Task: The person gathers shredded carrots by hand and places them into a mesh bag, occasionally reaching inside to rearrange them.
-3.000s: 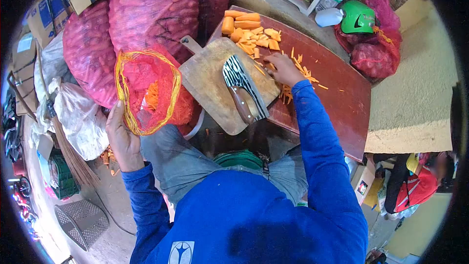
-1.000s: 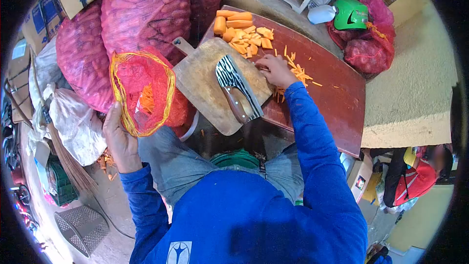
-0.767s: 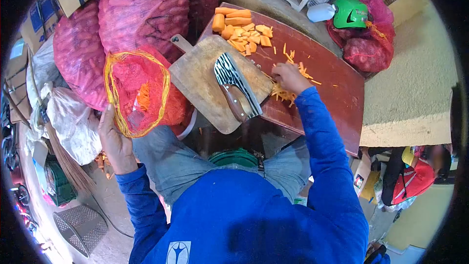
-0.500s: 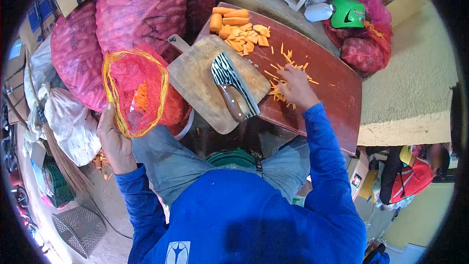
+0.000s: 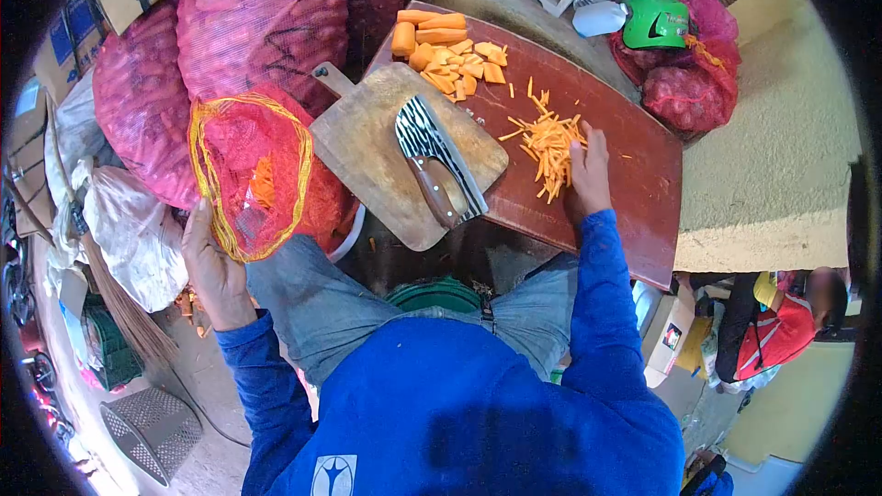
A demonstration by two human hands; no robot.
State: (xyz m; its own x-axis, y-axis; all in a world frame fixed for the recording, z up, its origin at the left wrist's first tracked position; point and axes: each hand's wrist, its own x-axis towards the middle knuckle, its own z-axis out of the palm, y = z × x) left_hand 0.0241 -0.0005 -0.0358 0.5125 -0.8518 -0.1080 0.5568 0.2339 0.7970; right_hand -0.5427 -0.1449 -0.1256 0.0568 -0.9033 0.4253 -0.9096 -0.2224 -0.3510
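My left hand (image 5: 213,257) grips the yellow rim of a red mesh bag (image 5: 322,193), whose mouth faces up and shows some orange shreds inside. On the red table (image 5: 634,174), my right hand (image 5: 593,170) rests at the right side of a pile of carrot strips (image 5: 549,149), fingers extended and touching it. Between the hands, a knife (image 5: 436,161) with a striped blade and brown handle lies on a wooden cutting board (image 5: 367,129). Carrot chunks and slices (image 5: 459,64) sit at the table's far left corner.
Large pink mesh sacks (image 5: 266,28) stand at the back left. A green container (image 5: 434,296) is between my knees. A green helmet (image 5: 654,20) and a red net bag (image 5: 689,96) are at the back right. A person in red (image 5: 776,335) is at the right.
My right hand has moved from above the strips to their right side. The strips are now gathered in a tighter pile. My left hand still holds the bag.
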